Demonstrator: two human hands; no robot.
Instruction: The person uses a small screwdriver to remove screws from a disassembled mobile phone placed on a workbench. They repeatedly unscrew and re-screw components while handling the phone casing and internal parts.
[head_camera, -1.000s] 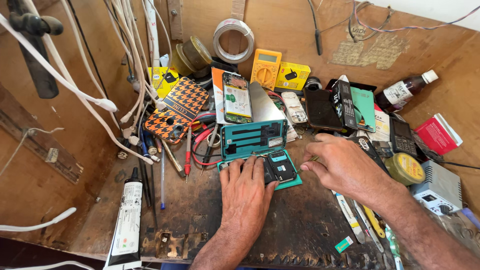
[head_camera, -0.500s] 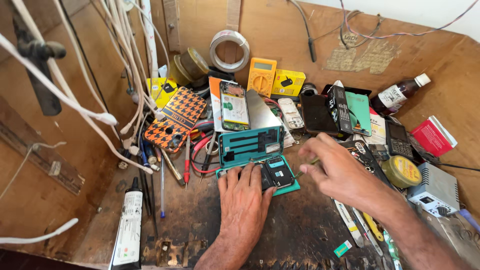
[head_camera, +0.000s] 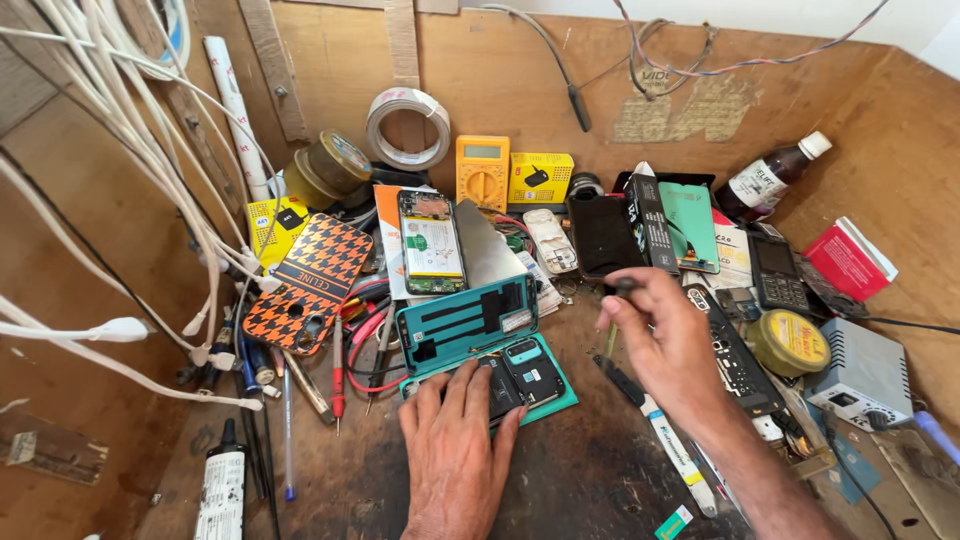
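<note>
While the left hand (head_camera: 455, 440) lies palm down with its fingers (head_camera: 470, 385) spread flat, it presses on the lower edge of an opened teal phone (head_camera: 520, 375) whose dark inner boards show just beyond the fingertips. Directly above those fingertips, touching the phone, rests its teal back cover (head_camera: 465, 322), tilted slightly. To the right, the right hand (head_camera: 665, 345) hovers over the bench with thumb and forefinger pinched together on the dark handle of a small tool (head_camera: 622, 287); the shaft below the grip is hidden by the fingers. Beneath and to the right of that hand lie a dark circuit board strip (head_camera: 735, 360) and a white marker-like pen (head_camera: 675, 455). Farther beyond the left fingertips lies another opened phone (head_camera: 430, 242), and left of them an orange houndstooth phone case (head_camera: 310, 282) beside red probes (head_camera: 340, 370).
</note>
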